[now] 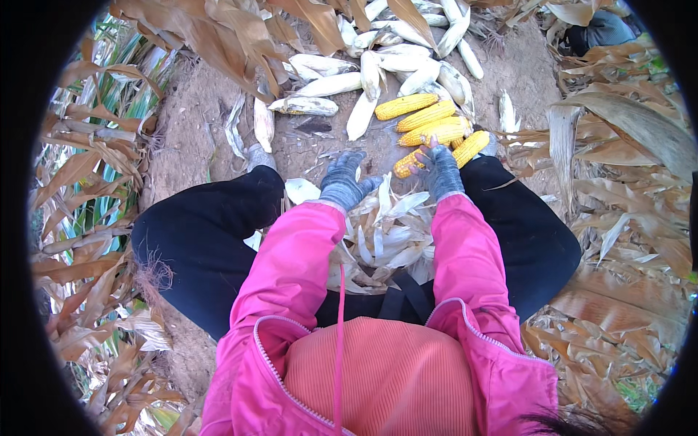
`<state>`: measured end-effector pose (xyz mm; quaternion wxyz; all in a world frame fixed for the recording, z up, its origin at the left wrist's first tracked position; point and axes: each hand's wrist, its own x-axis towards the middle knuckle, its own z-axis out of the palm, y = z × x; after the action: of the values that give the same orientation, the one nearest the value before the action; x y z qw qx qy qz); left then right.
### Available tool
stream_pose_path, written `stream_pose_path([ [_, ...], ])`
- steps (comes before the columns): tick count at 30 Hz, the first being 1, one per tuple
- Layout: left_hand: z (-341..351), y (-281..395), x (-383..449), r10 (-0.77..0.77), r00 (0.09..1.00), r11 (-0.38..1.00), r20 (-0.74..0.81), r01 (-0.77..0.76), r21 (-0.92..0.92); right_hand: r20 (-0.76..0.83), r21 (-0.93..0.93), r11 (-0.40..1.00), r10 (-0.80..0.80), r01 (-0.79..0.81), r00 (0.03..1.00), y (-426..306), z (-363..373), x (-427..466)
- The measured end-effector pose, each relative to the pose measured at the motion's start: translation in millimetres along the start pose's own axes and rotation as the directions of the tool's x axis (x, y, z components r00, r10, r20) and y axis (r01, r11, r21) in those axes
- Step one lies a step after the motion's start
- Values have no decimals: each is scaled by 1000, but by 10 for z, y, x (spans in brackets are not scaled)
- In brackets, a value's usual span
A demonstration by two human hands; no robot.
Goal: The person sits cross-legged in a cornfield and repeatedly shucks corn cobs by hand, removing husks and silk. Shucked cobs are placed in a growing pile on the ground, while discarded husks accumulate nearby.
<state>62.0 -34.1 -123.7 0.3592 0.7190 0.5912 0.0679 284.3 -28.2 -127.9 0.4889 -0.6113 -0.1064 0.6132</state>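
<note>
My left hand (349,181), in a grey knit glove, is held with fingers apart and nothing in them, above loose dry corn husks (390,240) between my legs. My right hand (443,170), in a grey glove with bare fingertips, touches a husked yellow ear of corn (408,164); its fingers are partly spread, and whether they grip the ear is unclear. Just beyond it several husked yellow ears (428,116) lie side by side. Another bare ear (471,149) rests right of this hand, by my right foot.
Several ears still in pale husks (381,65) are heaped on the bare soil (191,114) ahead. One husked-over ear (264,124) lies by my left foot. Dry corn stalks and leaves (621,191) crowd both sides. A person's clothed part (605,32) shows at upper right.
</note>
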Motion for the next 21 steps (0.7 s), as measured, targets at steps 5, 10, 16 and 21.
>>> stream_pose_path([
  [5,162,121,-322,-207,823,901,529,-51,432,417,-903,197,199,381,887,806,-168,-91],
  [10,990,-507,-439,-227,343,860,911,-369,353,460,-706,79,806,704,371,2240,-362,-222],
  [16,305,-58,70,-208,771,944,601,-3,331,421,-774,-67,688,629,591,1819,-61,24],
  [21,97,-255,913,-325,946,943,-2,323,-84,484,-866,41,310,498,818,789,360,-178],
])
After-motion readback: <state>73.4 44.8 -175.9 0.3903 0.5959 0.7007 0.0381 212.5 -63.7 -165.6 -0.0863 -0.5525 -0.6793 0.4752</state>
